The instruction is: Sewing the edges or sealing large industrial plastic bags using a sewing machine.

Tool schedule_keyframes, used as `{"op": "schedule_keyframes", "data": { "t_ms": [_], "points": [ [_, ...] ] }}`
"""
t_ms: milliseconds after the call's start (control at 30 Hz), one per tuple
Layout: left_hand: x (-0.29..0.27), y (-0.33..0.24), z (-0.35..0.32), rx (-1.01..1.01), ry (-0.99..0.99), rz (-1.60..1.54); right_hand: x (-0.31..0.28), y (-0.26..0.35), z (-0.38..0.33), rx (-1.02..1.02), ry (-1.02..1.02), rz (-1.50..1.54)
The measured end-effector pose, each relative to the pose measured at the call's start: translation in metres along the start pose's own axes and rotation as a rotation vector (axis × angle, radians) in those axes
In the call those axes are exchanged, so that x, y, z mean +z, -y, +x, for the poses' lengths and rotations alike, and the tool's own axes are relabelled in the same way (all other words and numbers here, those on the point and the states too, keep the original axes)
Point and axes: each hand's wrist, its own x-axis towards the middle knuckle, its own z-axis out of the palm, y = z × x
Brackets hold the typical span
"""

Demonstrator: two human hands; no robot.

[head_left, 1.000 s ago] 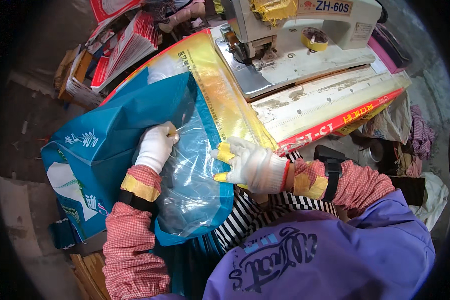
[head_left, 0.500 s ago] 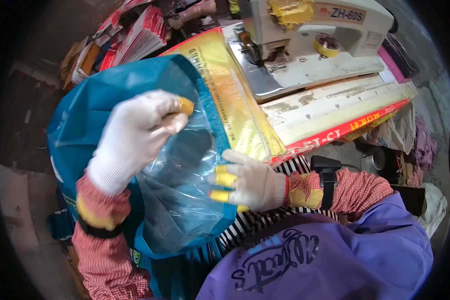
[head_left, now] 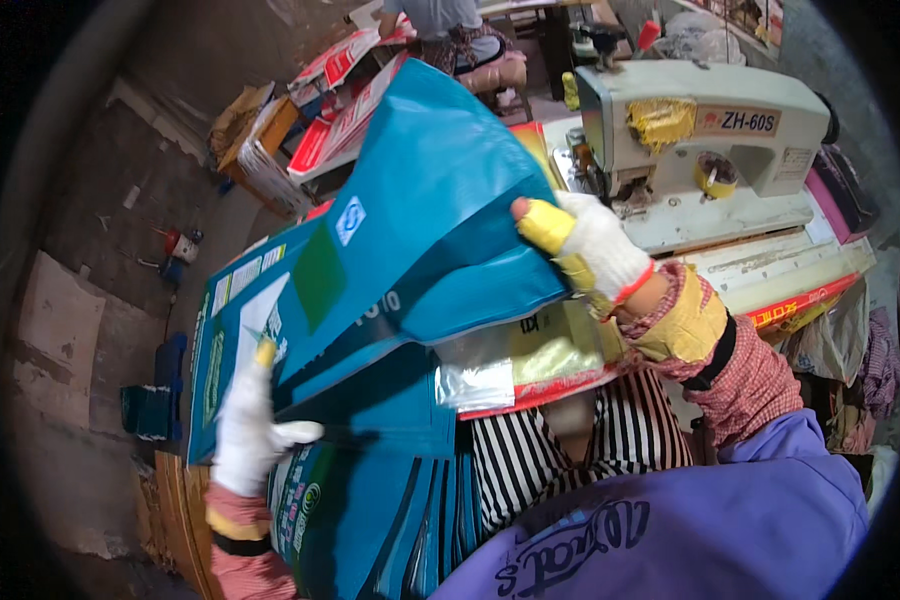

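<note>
"Your right hand point(head_left: 595, 245) pinches the blue bag point(head_left: 440, 150), thumb uppermost; your left hand point(head_left: 245, 425) has thumb and finger spread apart."

"How far along am I?"

"One bag is raised, stretching leftward from that pinch to beside your left hand. The sewing machine point(head_left: 670, 85) stands up and right of your pinch, clear of it. More blue bags point(head_left: 355, 490) lie layered below, left to handle."

"What's unclear?"

"Your right fingertips under the bag, its inside, and whether your blurred left hand touches it."
</note>
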Motion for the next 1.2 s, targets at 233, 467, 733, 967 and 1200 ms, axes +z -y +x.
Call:
{"op": "schedule_keyframes", "data": {
  "t_ms": [233,467,733,967,1200],
  "points": [
    [0.095,0.107,-0.016,-0.524,0.193,0.352,-0.046,-0.025,-0.030,-0.374,-0.026,-0.331],
    [0.132,0.204,-0.008,-0.573,0.139,0.547,0.021,-0.050,-0.091,0.066,-0.063,-0.631],
    [0.069,0.193,-0.123,-1.069,-0.298,-0.516,0.046,-0.014,-0.092,-0.522,1.165,-0.172],
    [0.077,-0.055,-0.169,-1.071,-0.197,-0.657,0.030,0.031,0.059,-0.456,0.344,-1.195],
    [0.089,-0.107,-0.191,-1.184,-0.161,-0.876,0.026,-0.049,0.034,0.180,0.505,-0.892]
  ]
}}
